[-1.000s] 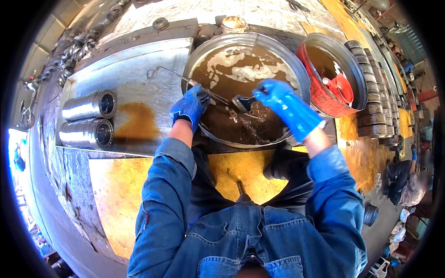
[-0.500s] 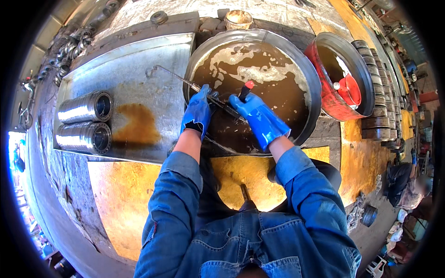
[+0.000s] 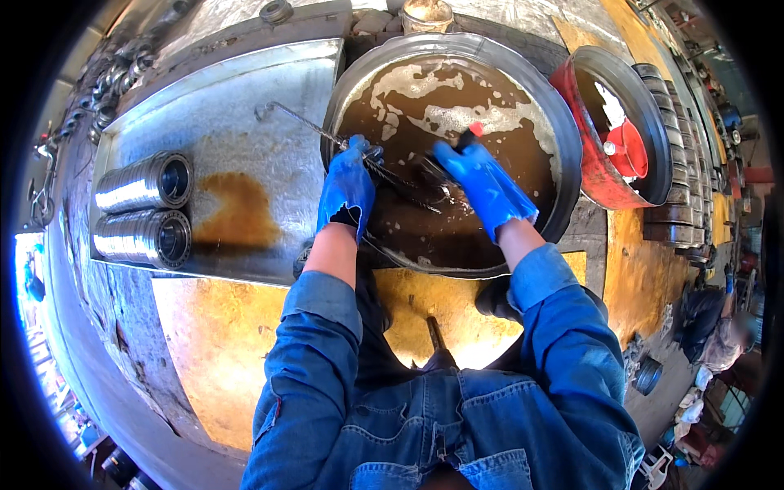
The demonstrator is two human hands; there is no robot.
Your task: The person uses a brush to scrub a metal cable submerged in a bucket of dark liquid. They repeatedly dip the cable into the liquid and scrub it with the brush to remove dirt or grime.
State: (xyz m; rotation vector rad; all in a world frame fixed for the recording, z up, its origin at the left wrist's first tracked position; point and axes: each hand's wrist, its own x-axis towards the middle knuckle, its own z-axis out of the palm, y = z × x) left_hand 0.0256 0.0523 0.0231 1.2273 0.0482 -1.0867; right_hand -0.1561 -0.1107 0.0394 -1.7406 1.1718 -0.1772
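Note:
Over a large round metal tub [image 3: 569,163] of brown, foamy liquid, my gloved left hand [image 3: 346,189] is closed around a long thin metal rod [image 3: 298,118]. The rod's hooked end points to the far left; its lower end slants right over the liquid. My gloved right hand [image 3: 488,186] grips a brush [image 3: 471,135] by its black, red-tipped handle. Motion smears the brush's dark head, close to the rod's lower part. What hangs on the rod there is too blurred to make out. Both gloves are blue.
Left of the tub lies a shallow metal tray [image 3: 265,86] with two rows of shiny bearing rings [image 3: 140,184] and a brown stain. At right stands a red drum [image 3: 581,151] holding a red bowl [image 3: 629,150], beside stacked metal rings [image 3: 676,222]. A person [image 3: 723,335] is farther right.
My right hand has moved right and slightly down with the brush, away from the left hand. My left hand still holds the rod; the whole view has shifted a little.

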